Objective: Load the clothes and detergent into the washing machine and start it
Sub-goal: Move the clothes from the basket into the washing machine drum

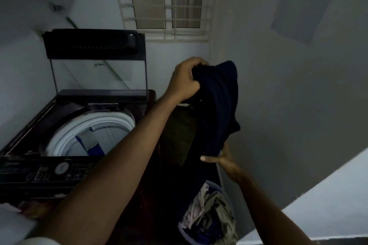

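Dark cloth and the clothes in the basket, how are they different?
The dark cloth hangs in the air, gripped by the left hand on top and the right hand lower down; the clothes lie heaped in the basket. The dark cloth is one navy piece; the clothes are pale, mixed and crumpled. Both are outside the washer, whose lid stands open.

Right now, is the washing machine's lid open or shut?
Open: the lid stands raised at the back of the washing machine, leaving the white drum rim exposed below.
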`<state>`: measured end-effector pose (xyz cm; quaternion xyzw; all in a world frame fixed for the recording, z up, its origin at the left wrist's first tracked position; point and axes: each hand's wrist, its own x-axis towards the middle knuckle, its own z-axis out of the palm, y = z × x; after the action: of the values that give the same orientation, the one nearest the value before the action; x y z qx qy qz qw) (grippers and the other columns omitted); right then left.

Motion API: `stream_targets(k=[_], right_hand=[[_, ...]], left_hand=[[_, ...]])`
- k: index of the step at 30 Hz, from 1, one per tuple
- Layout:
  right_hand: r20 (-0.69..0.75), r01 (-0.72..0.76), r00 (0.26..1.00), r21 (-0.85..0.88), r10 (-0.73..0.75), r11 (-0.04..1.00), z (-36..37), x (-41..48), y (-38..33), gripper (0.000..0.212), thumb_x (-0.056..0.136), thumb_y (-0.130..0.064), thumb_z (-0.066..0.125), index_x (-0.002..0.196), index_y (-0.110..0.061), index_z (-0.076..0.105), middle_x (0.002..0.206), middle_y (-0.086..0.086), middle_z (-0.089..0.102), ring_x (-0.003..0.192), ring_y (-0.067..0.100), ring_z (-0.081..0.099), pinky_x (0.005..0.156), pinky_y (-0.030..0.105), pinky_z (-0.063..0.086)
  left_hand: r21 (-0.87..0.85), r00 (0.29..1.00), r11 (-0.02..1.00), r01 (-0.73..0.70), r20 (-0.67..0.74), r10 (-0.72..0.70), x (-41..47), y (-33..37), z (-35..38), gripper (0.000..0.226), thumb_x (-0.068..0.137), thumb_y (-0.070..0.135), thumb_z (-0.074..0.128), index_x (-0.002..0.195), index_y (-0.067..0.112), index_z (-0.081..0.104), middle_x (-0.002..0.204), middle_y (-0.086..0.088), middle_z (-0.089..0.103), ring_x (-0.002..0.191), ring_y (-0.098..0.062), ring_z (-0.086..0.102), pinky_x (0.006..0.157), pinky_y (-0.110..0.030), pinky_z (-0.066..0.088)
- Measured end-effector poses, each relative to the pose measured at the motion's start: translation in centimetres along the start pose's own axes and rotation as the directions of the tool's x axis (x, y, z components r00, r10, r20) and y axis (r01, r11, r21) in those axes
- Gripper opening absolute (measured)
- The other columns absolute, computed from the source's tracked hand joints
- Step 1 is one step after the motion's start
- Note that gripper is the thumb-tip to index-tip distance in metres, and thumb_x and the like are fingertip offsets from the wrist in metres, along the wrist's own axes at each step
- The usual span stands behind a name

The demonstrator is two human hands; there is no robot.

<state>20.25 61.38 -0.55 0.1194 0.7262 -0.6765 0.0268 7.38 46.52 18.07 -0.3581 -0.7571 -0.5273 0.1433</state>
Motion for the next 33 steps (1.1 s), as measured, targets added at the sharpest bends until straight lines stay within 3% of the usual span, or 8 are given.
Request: stream_targets(k=[5, 9, 12, 16, 19, 23, 27, 33], right_hand=[[-0.053, -0.1, 0.993, 0.122, 0.107, 0.988, 1.8, 0.6, 0.2, 0.03, 0.091, -0.03, 0.063, 0.119, -0.032, 0.053, 0.13, 0.004, 0.056, 0.097, 0.01, 0.06, 0.088, 0.032, 0.048], [-0.295, -0.143, 0.918, 0.375, 0.264, 0.916, -1.5, 0.9, -2.3, 0.039, 0.101, -0.02, 0.045, 0.132, 0.002, 0.05, 0.13, 0.02, 0.054, 0.114, 0.036, 0.055, 0.086, 0.041, 0.047], [-0.402, -0.042, 0.91, 0.153, 0.101, 0.987, -4.6, 1.3, -5.7, 0.035, 0.101, -0.016, 0.042, 0.132, -0.003, 0.052, 0.121, 0.012, 0.059, 0.102, 0.032, 0.06, 0.077, 0.034, 0.051], [-0.344, 0.176, 0.924, 0.005, -0.164, 0.984, -4.7, 1.4, -11.4, 0.028, 0.1, -0.005, 0.04, 0.123, -0.01, 0.055, 0.101, 0.003, 0.061, 0.087, 0.016, 0.06, 0.063, 0.016, 0.054], [-0.273, 0.197, 0.935, -0.138, -0.228, 0.971, -2.9, 2.6, -13.3, 0.024, 0.095, -0.002, 0.041, 0.114, -0.002, 0.055, 0.102, 0.009, 0.06, 0.09, 0.02, 0.059, 0.074, 0.026, 0.053], [-0.183, 0.194, 0.95, -0.284, -0.251, 0.939, -0.1, 3.5, -14.1, 0.011, 0.089, 0.002, 0.042, 0.088, -0.008, 0.047, 0.088, 0.007, 0.052, 0.081, 0.017, 0.05, 0.071, 0.031, 0.042], [-0.192, 0.205, 0.949, -0.231, -0.251, 0.951, 1.0, 3.3, -15.1, 0.026, 0.087, 0.005, 0.039, 0.072, -0.015, 0.036, 0.074, 0.001, 0.044, 0.067, 0.012, 0.044, 0.06, 0.027, 0.038], [-0.186, 0.259, 0.95, 0.01, -0.252, 0.966, 0.7, 2.6, -18.5, 0.029, 0.093, 0.005, 0.033, 0.108, -0.005, 0.055, 0.101, 0.009, 0.059, 0.088, 0.017, 0.058, 0.071, 0.02, 0.052]], left_hand=[[-0.092, 0.972, 0.978, 0.187, -0.124, -0.197, -0.7, -1.3, -1.8, 0.032, 0.079, -0.01, 0.053, 0.098, 0.012, 0.067, 0.095, 0.004, 0.067, 0.088, -0.005, 0.06, 0.08, -0.009, 0.046], [0.015, 0.907, 0.928, 0.372, -0.218, -0.36, -3.6, -5.9, -3.6, 0.023, 0.082, -0.003, 0.058, 0.093, 0.016, 0.064, 0.087, 0.003, 0.066, 0.085, -0.014, 0.063, 0.064, -0.013, 0.045], [0.261, 0.85, 0.81, 0.526, -0.153, -0.503, -6.3, -9.7, -4.0, 0.021, 0.082, 0.012, 0.07, 0.103, 0.015, 0.066, 0.1, -0.007, 0.069, 0.094, -0.025, 0.065, 0.071, -0.026, 0.049], [0.511, 0.675, 0.63, 0.584, 0.124, -0.727, -9.4, -12.6, -2.7, 0.077, 0.063, 0.033, 0.089, 0.13, 0.015, 0.056, 0.13, -0.008, 0.057, 0.118, -0.029, 0.056, 0.097, -0.034, 0.044], [0.583, 0.574, 0.643, 0.497, 0.335, -0.747, -10.3, -12.7, -0.9, 0.12, 0.035, 0.062, 0.085, 0.143, 0.03, 0.042, 0.148, -0.001, 0.042, 0.133, -0.025, 0.044, 0.112, -0.049, 0.034], [0.273, 0.634, 0.804, 0.529, 0.503, -0.588, -10.1, -10.1, 1.6, 0.143, 0.041, 0.053, 0.095, 0.156, 0.024, 0.015, 0.159, 0.008, 0.02, 0.143, -0.012, 0.025, 0.121, -0.037, 0.023], [0.058, 0.726, 0.829, 0.557, 0.451, -0.519, -10.0, -8.4, 3.8, 0.155, 0.046, 0.046, 0.096, 0.154, 0.033, -0.015, 0.163, 0.01, 0.0, 0.148, -0.009, 0.008, 0.122, -0.036, 0.017], [-0.009, 0.732, 0.833, 0.554, 0.483, -0.481, -11.0, -8.4, 6.1, 0.144, 0.047, 0.043, 0.098, 0.156, 0.032, 0.004, 0.159, 0.009, 0.024, 0.144, -0.007, 0.027, 0.12, -0.033, 0.026]])
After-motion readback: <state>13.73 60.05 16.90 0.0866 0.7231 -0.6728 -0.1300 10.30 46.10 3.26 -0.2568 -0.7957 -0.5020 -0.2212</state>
